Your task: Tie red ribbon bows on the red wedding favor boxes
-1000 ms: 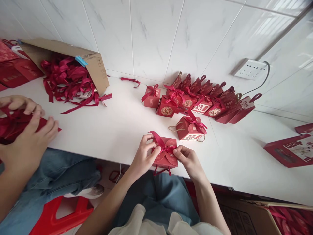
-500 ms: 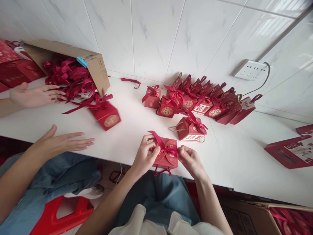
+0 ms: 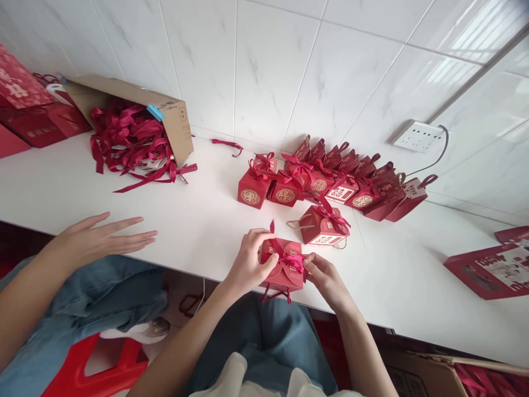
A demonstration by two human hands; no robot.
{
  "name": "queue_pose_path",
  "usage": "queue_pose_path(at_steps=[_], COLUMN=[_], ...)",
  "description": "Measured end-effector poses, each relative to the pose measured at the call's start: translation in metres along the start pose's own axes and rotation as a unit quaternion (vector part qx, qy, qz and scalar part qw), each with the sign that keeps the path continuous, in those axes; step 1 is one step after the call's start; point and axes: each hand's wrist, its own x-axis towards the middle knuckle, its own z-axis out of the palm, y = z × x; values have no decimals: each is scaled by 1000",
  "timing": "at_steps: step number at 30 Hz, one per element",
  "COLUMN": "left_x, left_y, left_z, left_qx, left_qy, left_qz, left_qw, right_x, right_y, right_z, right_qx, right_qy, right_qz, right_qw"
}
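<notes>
A small red gift box (image 3: 284, 280) with gold print and dark red cord handles sits at the table's front edge before me. Across its top lies a crimson ribbon (image 3: 294, 262) tied in a bow. My left hand (image 3: 251, 263) is closed at the bow's left side, thumb over the ribbon, with one tail poking up behind the fingers. On the other side, my right hand (image 3: 325, 277) pinches the ribbon near the box's right edge. Just behind stands another red box (image 3: 324, 225) with rope handles and a finished bow.
Several ribboned red boxes (image 3: 285, 194) and handled bags (image 3: 382, 182) line the wall. At left, a cardboard box (image 3: 178, 129) spills crimson ribbons (image 3: 132, 138). A co-worker's hand (image 3: 95, 234) hovers at the front edge. A red package (image 3: 490, 270) lies right; a power strip (image 3: 418, 135) is on the wall.
A ribboned box moved from the left to the left end of the group. One of the co-worker's hands left view. My fingers shifted slightly on the bow, and my view tilted up a little.
</notes>
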Motion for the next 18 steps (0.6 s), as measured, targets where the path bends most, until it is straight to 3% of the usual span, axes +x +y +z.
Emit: queue_pose_path(at_steps=[6, 11, 15, 18], left_x=[1, 0, -2, -4], left_y=[-7, -10, -9, -11], left_z=[-1, -4, -5, -5], left_qx=[-8, -13, -19, -43], left_qy=[-24, -21, -29, -37], left_qz=[-4, 5, 2, -16], left_qw=[1000, 1000, 999, 998], right_x=[10, 41, 72, 81], right_y=[-34, -59, -62, -56], right_z=[-9, -6, 6, 8], right_qx=[-119, -106, -188, -219], right_qy=[15, -15, -33, 24], right_qz=[-68, -133, -137, -158], right_qw=[990, 985, 972, 962])
